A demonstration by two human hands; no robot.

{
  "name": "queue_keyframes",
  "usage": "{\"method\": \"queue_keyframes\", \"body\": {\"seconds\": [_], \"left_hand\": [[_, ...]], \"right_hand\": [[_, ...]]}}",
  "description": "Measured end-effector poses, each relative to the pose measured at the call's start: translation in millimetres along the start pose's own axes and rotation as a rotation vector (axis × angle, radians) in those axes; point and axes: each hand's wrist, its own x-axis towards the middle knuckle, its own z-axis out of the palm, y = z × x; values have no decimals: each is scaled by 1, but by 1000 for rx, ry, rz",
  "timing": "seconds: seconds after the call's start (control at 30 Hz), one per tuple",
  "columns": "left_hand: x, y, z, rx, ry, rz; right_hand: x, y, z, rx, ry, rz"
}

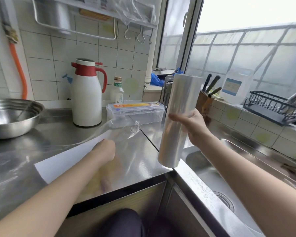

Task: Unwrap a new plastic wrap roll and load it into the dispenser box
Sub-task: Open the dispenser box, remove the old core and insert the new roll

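- Stainless-steel surface (63, 134): carries the items below; a sink (246, 168) adjoins it on the right.
- Plastic wrap roll (176, 120): bare and glossy, held nearly upright in the air above the seam between surface and sink, its upper end tilted slightly right.
- White thermos (86, 94): red collar and handle, standing by the tiled wall.
- Dispenser box (135, 112): clear plastic, lid shut, on the surface behind the hands; its orange-yellow lid label is too blurred to read.
- Removed wrapper (116, 129): clear film with a white paper sheet (67, 158), at the left hand.
- Right hand (193, 129): grip closed around the roll's midsection.
- Left hand (104, 149): on the wrapper; fingers blurred, grip state cannot be told.
- Bottle (117, 91): green label, characters illegible.
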Motion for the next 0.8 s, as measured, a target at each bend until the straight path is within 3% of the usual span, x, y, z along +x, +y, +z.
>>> {"method": "queue_keyframes", "body": {"seconds": [0.4, 0.6, 0.8], "left_hand": [[39, -75, 6, -289, 28, -332], [49, -98, 12, -331, 80, -301], [53, -99, 16, -213, 32, -188]], "right_hand": [[20, 22, 105, 23, -204, 16], [25, 25, 149, 70, -260, 33], [34, 32, 188, 91, -272, 56]]}}
